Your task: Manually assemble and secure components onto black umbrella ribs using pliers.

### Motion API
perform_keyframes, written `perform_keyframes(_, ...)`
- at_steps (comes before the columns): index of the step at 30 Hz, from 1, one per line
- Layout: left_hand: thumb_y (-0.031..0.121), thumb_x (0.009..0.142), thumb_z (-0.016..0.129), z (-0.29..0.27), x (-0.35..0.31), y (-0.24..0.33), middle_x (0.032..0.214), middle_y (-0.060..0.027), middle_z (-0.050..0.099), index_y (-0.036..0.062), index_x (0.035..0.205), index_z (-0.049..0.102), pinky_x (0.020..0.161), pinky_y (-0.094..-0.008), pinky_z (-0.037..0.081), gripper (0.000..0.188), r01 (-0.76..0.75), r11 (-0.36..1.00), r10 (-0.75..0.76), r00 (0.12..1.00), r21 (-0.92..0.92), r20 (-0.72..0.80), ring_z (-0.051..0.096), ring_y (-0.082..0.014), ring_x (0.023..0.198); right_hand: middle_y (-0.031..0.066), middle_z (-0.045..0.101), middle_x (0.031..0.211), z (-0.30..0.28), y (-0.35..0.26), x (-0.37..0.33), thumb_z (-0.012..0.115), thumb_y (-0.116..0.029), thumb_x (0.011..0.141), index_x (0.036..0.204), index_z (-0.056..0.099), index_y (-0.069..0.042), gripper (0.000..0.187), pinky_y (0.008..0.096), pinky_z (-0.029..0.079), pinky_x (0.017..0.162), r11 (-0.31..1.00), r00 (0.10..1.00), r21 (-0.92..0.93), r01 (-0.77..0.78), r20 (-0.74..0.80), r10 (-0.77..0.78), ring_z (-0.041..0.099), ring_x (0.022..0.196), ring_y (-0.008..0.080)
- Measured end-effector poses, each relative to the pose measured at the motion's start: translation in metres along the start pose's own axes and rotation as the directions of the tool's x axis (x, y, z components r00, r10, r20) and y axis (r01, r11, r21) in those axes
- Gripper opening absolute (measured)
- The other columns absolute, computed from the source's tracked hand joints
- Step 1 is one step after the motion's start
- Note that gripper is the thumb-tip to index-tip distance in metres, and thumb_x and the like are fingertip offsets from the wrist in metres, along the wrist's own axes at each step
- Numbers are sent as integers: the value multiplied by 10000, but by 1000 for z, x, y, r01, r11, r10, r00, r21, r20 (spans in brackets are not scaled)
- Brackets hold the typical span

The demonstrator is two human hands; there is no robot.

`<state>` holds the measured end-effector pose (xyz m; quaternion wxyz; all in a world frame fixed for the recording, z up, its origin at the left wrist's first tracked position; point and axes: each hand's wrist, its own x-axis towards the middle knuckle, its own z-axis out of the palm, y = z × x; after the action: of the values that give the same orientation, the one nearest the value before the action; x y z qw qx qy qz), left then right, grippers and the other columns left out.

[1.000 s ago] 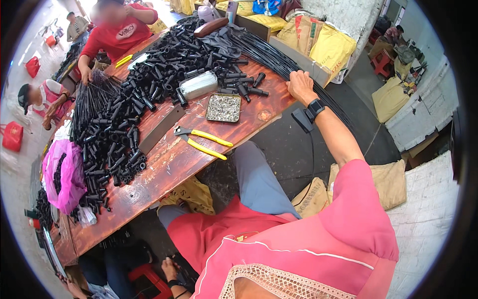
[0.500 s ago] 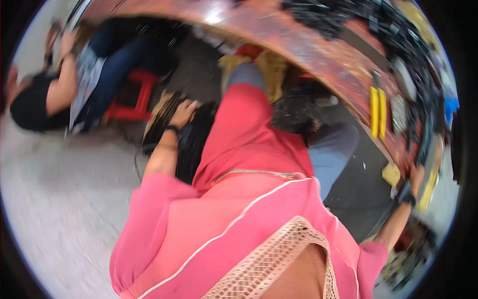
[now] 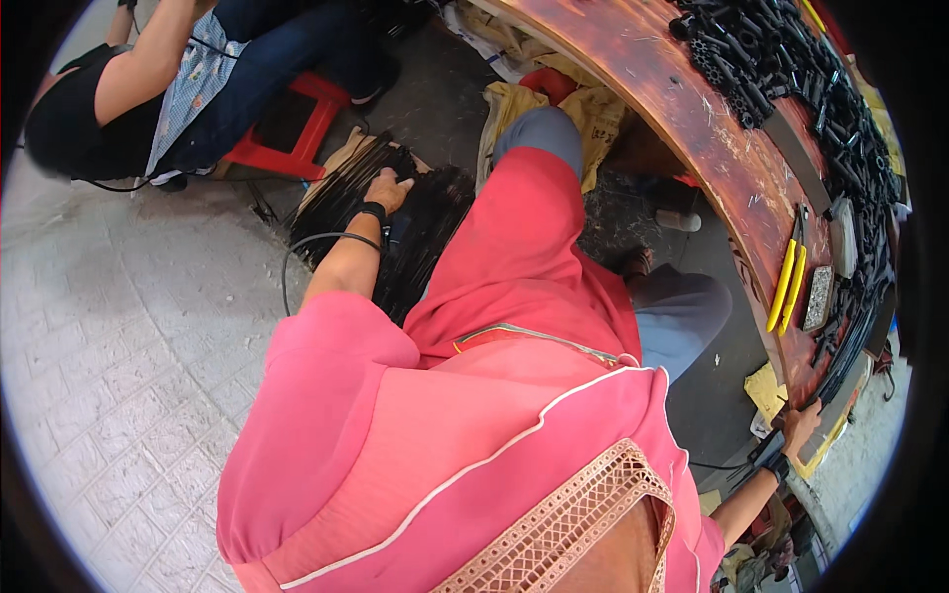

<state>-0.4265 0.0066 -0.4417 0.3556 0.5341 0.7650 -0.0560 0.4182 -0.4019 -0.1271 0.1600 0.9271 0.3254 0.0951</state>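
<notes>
My left hand is down by my left knee, its fingers curled over a pile of long, thin black rods. The pile lies partly on a tan sheet, low beside my leg. Far out to the right, my right hand is closed around the near end of a bundle of thin black rods at the table's edge. Its fingertips are partly hidden. Pliers with yellow handles lie on the reddish-brown table, beyond that hand.
Many small black plastic parts are heaped along the table's far side. A speckled grey block lies beside the pliers. At upper left a co-worker in a black shirt sits near a red stool. Yellow sacking is under the table.
The whole view has shifted and sharpened, with the table now further right. Both my hands stay at their rod bundles. The co-worker's arms have moved toward the upper edge.
</notes>
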Motion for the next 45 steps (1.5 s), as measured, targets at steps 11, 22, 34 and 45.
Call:
perform_keyframes(11, 254, 789, 665, -53, -24, 21, 1106, -176, 687, 30, 1134, 680, 949, -373, 481, 411, -74, 989, 41, 969, -129, -243, 636, -321, 1087, 226, 627, 789, -3, 51, 4, 530, -226, 791, 915, 628, 51, 319, 466, 457, 653, 976, 994, 208, -57, -76, 74, 595, 696, 378)
perform_keyframes(22, 88, 889, 597, -78, -75, 157, 1164, -116, 648, -31, 1268, 569, 705, -270, 514, 399, -385, 803, 430, 903, -455, -7, 624, -155, 915, 259, 655, 832, -126, -25, -7, 573, -187, 756, 860, 650, 42, 264, 478, 497, 680, 943, 961, 302, -140, -189, 203, 655, 774, 399)
perform_keyframes(34, 160, 893, 620, -78, -111, 227, 1048, -54, 655, 20, 1228, 609, 618, -270, 492, 364, -556, 717, 616, 787, -420, 11, 606, -121, 825, 256, 669, 843, -104, -73, -37, 865, -238, 617, 827, 615, 67, 447, 434, 525, 699, 735, 944, 592, -329, 197, 264, 679, 846, 368)
perform_keyframes(45, 164, 907, 627, -97, -121, 242, 876, -28, 656, 18, 1137, 643, 572, -244, 489, 273, -572, 678, 641, 767, -461, -9, 610, -107, 735, 244, 672, 923, -141, -41, -28, 565, -63, 784, 879, 658, 1, 148, 490, 539, 707, 950, 950, 176, -258, -135, 283, 666, 859, 410)
